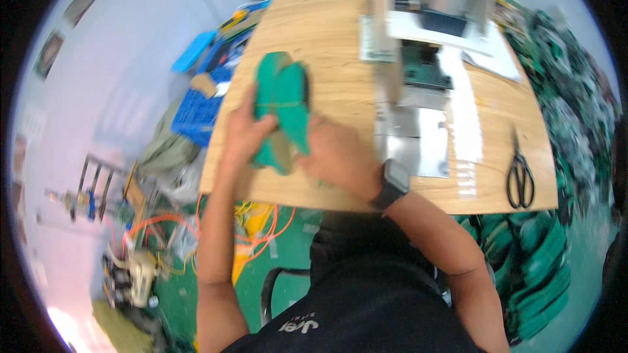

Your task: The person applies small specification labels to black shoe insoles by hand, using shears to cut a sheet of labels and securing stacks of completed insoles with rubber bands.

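Between my two hands, over the left part of the wooden table, is a bundle of green sole-shaped pieces (292, 93). A thin band seems to run across its middle, and tan surfaces show between the green ones. My left hand (243, 132) grips the bundle's left side, its thumb laid over the front. On the lower right edge of the bundle my right hand (335, 151) is closed, blurred by motion, a dark watch on its wrist. The undersides of the pieces are hidden.
A sewing machine (425, 65) stands on the right of the wooden table (327, 19). Black scissors (520, 180) lie near the table's right front corner. Blue crates (196, 117) flank the left side. Green bundles (523, 261) are heaped below right; orange hoses (163, 217) cross the floor.
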{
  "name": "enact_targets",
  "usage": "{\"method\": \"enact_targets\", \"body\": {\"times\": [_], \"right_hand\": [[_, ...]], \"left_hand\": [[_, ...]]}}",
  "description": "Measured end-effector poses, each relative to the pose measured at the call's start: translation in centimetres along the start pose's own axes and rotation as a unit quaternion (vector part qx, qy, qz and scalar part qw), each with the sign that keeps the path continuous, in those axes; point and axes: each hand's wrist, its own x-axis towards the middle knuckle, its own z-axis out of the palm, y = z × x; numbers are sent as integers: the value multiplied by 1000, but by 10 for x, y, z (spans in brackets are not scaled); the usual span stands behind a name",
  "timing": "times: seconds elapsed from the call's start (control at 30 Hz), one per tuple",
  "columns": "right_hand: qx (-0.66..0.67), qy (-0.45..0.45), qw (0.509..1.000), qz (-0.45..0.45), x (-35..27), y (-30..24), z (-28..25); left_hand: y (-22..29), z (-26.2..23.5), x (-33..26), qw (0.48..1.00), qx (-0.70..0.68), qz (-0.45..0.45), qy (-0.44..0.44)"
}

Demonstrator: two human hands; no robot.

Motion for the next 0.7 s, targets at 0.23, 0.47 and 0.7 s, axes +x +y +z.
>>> {"method": "enact_targets", "body": {"times": [0.23,0.47,0.7], "right_hand": [[124,-200,971,44,-89,-29,-91],[-32,-68,997,-12,-85,-15,-119],[-123,-143,981,43,-89,40,-97]], "left_hand": [[-74,1,112,997,14,61,53],[-7,-7,141,984,-93,143,-47],[110,12,7,865,67,404,-291]]}}
